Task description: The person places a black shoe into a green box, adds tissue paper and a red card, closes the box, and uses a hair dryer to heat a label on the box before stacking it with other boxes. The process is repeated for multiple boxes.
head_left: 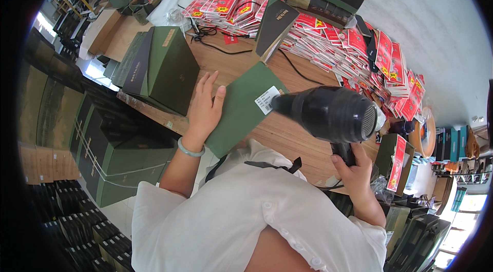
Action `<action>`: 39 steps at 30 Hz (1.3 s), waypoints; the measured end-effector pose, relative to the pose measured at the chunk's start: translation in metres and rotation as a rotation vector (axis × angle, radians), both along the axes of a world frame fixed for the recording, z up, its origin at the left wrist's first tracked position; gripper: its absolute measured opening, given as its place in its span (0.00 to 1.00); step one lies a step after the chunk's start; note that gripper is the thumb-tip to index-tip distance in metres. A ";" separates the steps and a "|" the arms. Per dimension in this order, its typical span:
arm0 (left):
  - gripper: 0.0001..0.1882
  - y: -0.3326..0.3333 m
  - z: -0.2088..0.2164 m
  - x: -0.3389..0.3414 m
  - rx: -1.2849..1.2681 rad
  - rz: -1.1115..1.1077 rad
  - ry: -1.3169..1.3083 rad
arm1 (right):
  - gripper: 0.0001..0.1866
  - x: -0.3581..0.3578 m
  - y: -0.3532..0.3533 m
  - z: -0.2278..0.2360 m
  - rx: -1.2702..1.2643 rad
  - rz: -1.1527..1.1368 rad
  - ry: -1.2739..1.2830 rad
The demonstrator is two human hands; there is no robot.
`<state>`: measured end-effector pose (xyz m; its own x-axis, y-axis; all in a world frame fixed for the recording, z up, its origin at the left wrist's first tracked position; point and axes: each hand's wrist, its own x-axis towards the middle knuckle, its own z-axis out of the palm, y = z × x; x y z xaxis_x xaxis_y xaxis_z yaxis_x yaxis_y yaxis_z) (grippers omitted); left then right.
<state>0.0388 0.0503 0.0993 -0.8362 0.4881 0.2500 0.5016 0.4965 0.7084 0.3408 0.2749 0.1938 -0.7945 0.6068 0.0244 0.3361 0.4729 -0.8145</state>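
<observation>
Black hair dryer (328, 114) gripped in right fingers (345, 161); left fingers (208, 87) flat, spread on green box (241, 108).

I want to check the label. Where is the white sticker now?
In the head view, the white sticker sits at the right corner of the flat green box, just before the black hair dryer's nozzle, right of the left hand.

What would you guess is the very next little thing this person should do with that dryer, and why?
Probably keep the black dryer aimed at the white label, perhaps easing the nozzle nearer. The right hand grips its handle, the nozzle already points at the label, and the left hand lies flat on the green box.
</observation>
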 end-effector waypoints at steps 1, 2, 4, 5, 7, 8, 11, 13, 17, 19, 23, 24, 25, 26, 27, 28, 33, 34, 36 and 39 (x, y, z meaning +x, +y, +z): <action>0.29 0.000 0.000 0.000 -0.009 0.004 0.002 | 0.26 -0.004 -0.001 0.004 0.070 0.008 -0.002; 0.29 0.000 0.000 0.001 -0.006 0.005 0.006 | 0.27 -0.007 -0.001 0.007 0.140 0.017 -0.005; 0.30 0.000 0.001 0.001 0.002 0.003 0.011 | 0.28 -0.008 0.003 -0.001 -0.011 -0.052 0.018; 0.30 0.000 0.001 0.001 0.001 -0.001 0.018 | 0.29 -0.008 0.005 -0.004 -0.087 -0.086 0.029; 0.30 0.000 0.000 0.000 -0.001 -0.001 0.030 | 0.29 -0.013 0.005 -0.002 0.038 -0.050 0.047; 0.30 0.000 -0.001 0.000 0.000 0.000 0.029 | 0.30 -0.015 0.005 -0.002 0.101 -0.031 0.056; 0.30 0.000 -0.001 -0.001 0.002 -0.002 0.028 | 0.30 -0.020 0.010 -0.009 -0.076 -0.078 0.104; 0.30 0.000 -0.001 0.000 -0.002 -0.002 0.022 | 0.30 -0.026 0.012 -0.009 0.082 -0.031 0.105; 0.29 -0.001 0.000 0.002 -0.008 0.002 0.035 | 0.31 -0.035 0.013 -0.006 -0.070 -0.070 0.088; 0.29 0.001 0.000 0.001 -0.009 -0.003 0.085 | 0.30 -0.034 0.018 -0.013 0.023 -0.058 0.089; 0.26 0.004 0.019 0.011 -0.096 0.028 -0.150 | 0.24 -0.031 0.028 -0.027 -0.189 -0.118 0.070; 0.25 0.003 0.014 0.009 -0.131 0.015 -0.099 | 0.21 -0.031 0.032 -0.032 -0.198 -0.153 0.083; 0.23 0.002 0.013 0.008 -0.166 0.002 -0.048 | 0.18 -0.032 0.037 -0.038 -0.207 -0.188 0.096; 0.22 0.001 0.013 0.008 -0.169 -0.003 -0.071 | 0.15 -0.033 0.044 -0.045 -0.217 -0.223 0.108; 0.22 0.003 0.016 0.007 -0.172 -0.014 -0.095 | 0.13 -0.033 0.051 -0.053 -0.277 -0.255 0.128; 0.21 0.003 0.019 0.007 -0.175 -0.023 -0.117 | 0.12 -0.034 0.062 -0.060 -0.336 -0.285 0.150; 0.20 0.008 0.020 0.005 -0.140 -0.115 -0.199 | 0.18 -0.019 0.135 -0.149 -0.667 -0.426 0.122; 0.20 0.011 0.022 0.007 -0.149 -0.135 -0.210 | 0.20 -0.015 0.142 -0.165 -0.691 -0.443 0.099; 0.22 0.018 0.025 0.010 -0.156 -0.186 -0.224 | 0.22 0.003 0.162 -0.224 -0.765 -0.505 0.049; 0.24 0.027 0.028 0.018 -0.159 -0.257 -0.231 | 0.23 0.026 0.177 -0.281 -0.878 -0.570 -0.014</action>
<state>0.0572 0.0771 0.1275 -0.7069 0.7068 -0.0270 0.4600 0.4884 0.7415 0.3665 0.4520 -0.0875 -0.3820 0.6916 -0.6130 0.3352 -0.5145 -0.7893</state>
